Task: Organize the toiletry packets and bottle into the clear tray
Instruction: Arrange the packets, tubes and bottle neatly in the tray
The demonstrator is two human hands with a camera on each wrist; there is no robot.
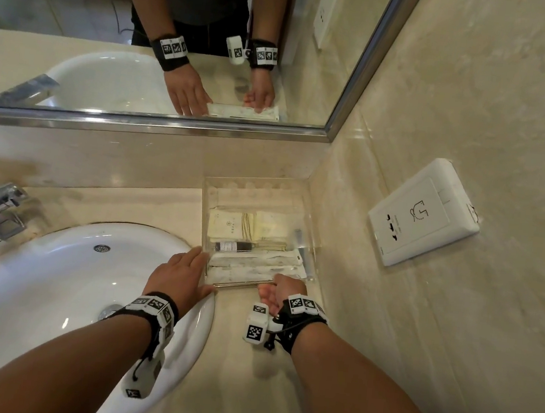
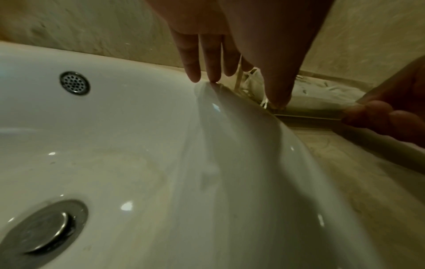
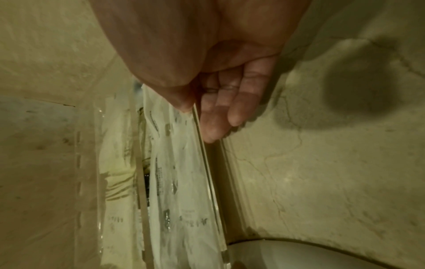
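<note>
Clear tray (image 1: pixel 308 240) in the worktop's back right corner, packets (image 1: pixel 255 265) and bottle (image 1: pixel 233 246) inside; left hand (image 1: pixel 179 277) flat, fingers straight, against its left wall; right hand (image 1: pixel 280 291) pinching its near wall, fingertips hidden

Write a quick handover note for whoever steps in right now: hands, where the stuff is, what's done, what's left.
Left hand: flat, fingers straight, against the clear tray's left wall by the sink.
Right hand: pinches the tray's near wall, thumb inside, fingers outside.
Packets and the small dark bottle lie inside the tray, in the counter's corner.
Done: loading looks complete.
Left: probably only squaring the tray, then letting go.
</note>
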